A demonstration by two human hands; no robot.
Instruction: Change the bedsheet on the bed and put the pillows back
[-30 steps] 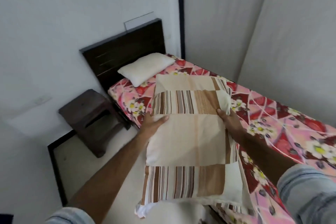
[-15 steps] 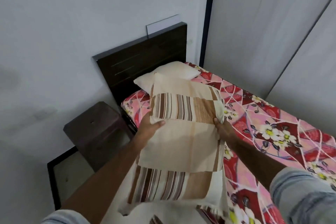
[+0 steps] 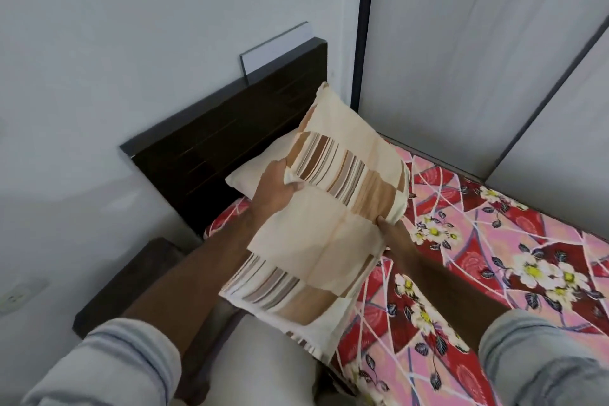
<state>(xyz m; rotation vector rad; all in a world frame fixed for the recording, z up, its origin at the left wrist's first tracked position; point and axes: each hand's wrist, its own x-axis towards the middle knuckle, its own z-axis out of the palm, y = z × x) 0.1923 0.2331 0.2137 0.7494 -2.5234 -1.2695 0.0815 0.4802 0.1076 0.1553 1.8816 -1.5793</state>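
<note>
I hold a cream pillow with brown striped patches (image 3: pixel 333 214) in the air over the head end of the bed. My left hand (image 3: pixel 275 189) grips its left edge and my right hand (image 3: pixel 393 234) grips its right edge from below. The pillow is tilted, its far corner up against the dark headboard (image 3: pixel 211 155). A plain cream pillow (image 3: pixel 245 180) lies under it by the headboard, mostly hidden. A red and pink floral bedsheet (image 3: pixel 487 260) covers the mattress.
A dark wooden bedside stool (image 3: pixel 131 283) stands left of the bed below my left arm. Grey wardrobe doors (image 3: pixel 461 59) run along the far side of the bed. A wall socket (image 3: pixel 16 295) is low on the left wall.
I have come closer to the headboard. The striped pillow has moved forward and up over the plain pillow and turned, its far end now near the headboard.
</note>
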